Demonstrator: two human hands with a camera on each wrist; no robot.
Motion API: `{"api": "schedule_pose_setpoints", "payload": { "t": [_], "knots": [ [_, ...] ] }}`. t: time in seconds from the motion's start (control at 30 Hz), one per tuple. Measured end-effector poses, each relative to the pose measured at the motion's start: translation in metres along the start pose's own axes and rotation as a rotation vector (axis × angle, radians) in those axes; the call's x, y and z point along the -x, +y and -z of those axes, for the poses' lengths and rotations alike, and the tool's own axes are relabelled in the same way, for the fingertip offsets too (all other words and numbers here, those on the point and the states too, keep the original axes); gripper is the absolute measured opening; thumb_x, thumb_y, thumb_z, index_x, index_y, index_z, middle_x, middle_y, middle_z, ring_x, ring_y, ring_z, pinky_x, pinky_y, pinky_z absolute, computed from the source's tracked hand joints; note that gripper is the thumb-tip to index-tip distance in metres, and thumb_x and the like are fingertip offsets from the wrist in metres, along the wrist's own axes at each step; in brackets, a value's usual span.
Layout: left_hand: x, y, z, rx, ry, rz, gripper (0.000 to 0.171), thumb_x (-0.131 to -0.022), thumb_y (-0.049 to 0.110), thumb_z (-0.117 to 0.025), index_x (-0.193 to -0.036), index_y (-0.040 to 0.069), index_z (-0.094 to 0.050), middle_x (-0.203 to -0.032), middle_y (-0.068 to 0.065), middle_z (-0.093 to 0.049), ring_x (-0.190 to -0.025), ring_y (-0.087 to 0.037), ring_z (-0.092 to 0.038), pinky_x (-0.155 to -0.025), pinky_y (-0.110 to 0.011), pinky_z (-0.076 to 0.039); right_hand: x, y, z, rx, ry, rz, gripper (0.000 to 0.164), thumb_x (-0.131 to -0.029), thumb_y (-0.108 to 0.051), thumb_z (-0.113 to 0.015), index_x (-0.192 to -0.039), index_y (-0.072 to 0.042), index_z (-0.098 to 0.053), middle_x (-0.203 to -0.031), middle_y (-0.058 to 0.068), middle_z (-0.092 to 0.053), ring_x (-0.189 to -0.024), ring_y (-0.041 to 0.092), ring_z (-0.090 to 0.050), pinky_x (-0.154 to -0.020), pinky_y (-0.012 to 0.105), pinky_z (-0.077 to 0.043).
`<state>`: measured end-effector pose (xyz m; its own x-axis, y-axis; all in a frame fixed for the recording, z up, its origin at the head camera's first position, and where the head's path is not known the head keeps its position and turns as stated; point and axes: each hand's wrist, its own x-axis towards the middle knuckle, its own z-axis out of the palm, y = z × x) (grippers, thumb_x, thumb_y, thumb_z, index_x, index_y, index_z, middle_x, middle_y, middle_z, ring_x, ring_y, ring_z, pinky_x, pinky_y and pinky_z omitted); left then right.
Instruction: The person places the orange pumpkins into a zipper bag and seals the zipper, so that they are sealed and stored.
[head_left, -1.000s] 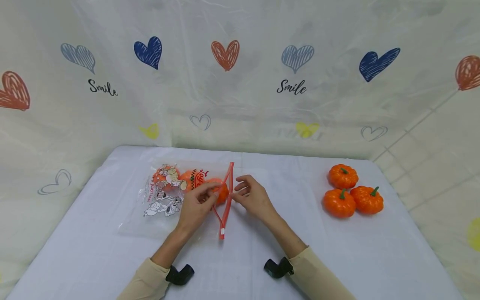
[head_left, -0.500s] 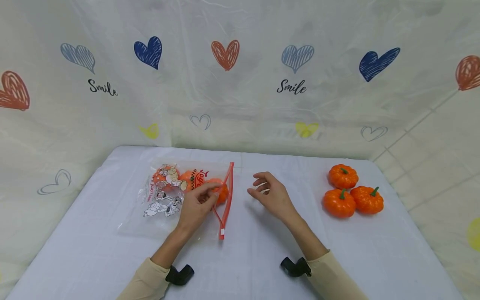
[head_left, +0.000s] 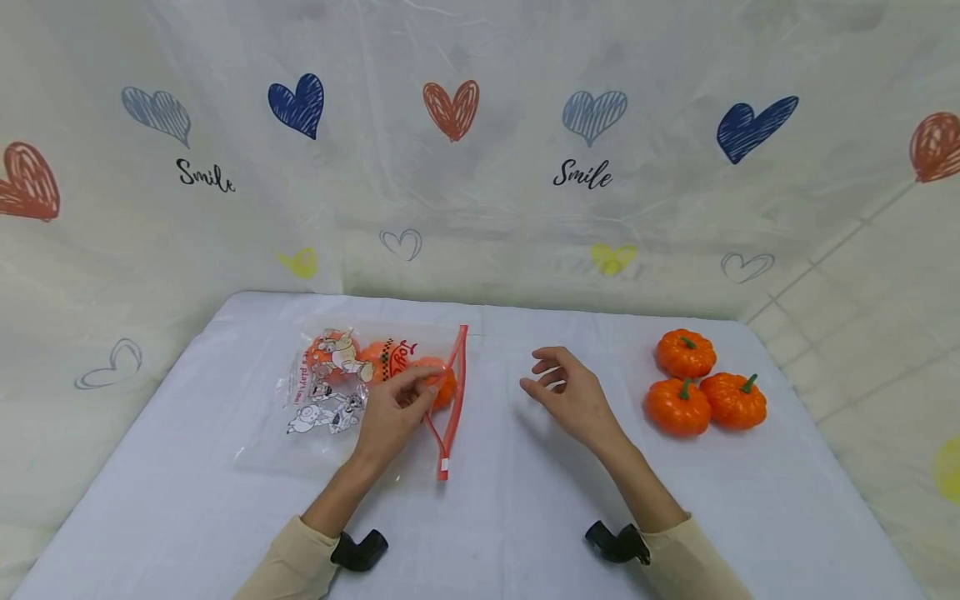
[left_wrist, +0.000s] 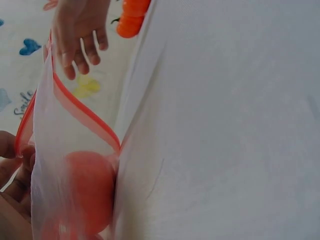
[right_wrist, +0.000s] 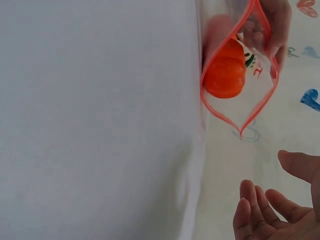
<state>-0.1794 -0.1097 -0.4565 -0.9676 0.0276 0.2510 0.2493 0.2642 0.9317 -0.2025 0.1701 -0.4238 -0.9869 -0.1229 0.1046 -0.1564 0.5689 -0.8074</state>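
Observation:
A clear printed zip bag (head_left: 330, 450) with a red zip edge (head_left: 454, 417) lies on the left half of the table, its mouth facing right. My left hand (head_left: 390, 417) pinches the upper side of the mouth and holds it raised, so the bag gapes. Orange toy pumpkins (right_wrist: 225, 72) with green stems are inside. To the right of the mouth hovers my right hand (head_left: 576, 402), fingers loosely bent and holding nothing. Three more toy pumpkins, one at the back (head_left: 686, 353), one at front left (head_left: 678, 407) and one at right (head_left: 733, 400), sit close together on the right.
A white cloth covers the table (head_left: 525, 517). Behind it hangs a pale curtain (head_left: 510, 208) printed with hearts and "Smile". Each wrist carries a black camera mount, one on the left (head_left: 360, 551) and one on the right (head_left: 617, 543).
My right hand has left the bag's zip edge and moved right, toward the loose pumpkins. The left hand has stayed at the bag's mouth, and the bag has barely moved.

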Motion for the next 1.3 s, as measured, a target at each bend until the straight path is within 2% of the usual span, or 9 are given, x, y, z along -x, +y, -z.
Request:
{"api": "schedule_pose_setpoints", "payload": {
  "t": [0.37,0.87,1.13,1.3],
  "knots": [
    [0.0,0.001,0.0,0.001,-0.004,-0.009,0.023,-0.098,0.015,-0.071,-0.118,0.02,-0.078,-0.082,-0.008,-0.062,-0.078,-0.017,-0.057,-0.066,-0.018,-0.047,0.007,0.002,0.016,0.039,0.04,-0.029,0.046,-0.095,-0.026,-0.076,-0.135,-0.011,-0.06,-0.119,0.011,-0.07,-0.103,0.023,-0.068,-0.087,0.018,-0.052],
    [0.001,0.0,-0.001,-0.006,-0.003,-0.016,0.024,-0.097,0.011,-0.07,-0.117,0.019,-0.078,-0.081,-0.007,-0.062,-0.077,-0.016,-0.056,-0.065,-0.018,-0.047,0.017,0.009,0.029,0.065,0.111,0.007,0.043,-0.097,-0.026,-0.074,-0.135,-0.011,-0.06,-0.119,0.013,-0.071,-0.103,0.025,-0.068,-0.086,0.019,-0.054],
    [0.0,-0.001,-0.001,-0.013,0.0,-0.014,0.023,-0.097,0.012,-0.071,-0.116,0.02,-0.079,-0.08,-0.006,-0.061,-0.076,-0.016,-0.056,-0.065,-0.018,-0.046,0.024,0.011,0.037,0.092,0.134,0.019,0.044,-0.098,-0.029,-0.073,-0.135,-0.009,-0.061,-0.119,0.013,-0.07,-0.104,0.024,-0.068,-0.091,0.033,-0.058],
    [0.002,-0.002,-0.001,-0.016,0.008,-0.021,0.021,-0.097,0.014,-0.072,-0.115,0.021,-0.079,-0.079,-0.006,-0.06,-0.075,-0.016,-0.056,-0.064,-0.018,-0.046,0.028,0.013,0.043,0.088,0.161,0.028,0.043,-0.098,-0.029,-0.073,-0.134,-0.009,-0.061,-0.119,0.013,-0.07,-0.104,0.024,-0.068,-0.089,0.027,-0.057]
  ]
}}
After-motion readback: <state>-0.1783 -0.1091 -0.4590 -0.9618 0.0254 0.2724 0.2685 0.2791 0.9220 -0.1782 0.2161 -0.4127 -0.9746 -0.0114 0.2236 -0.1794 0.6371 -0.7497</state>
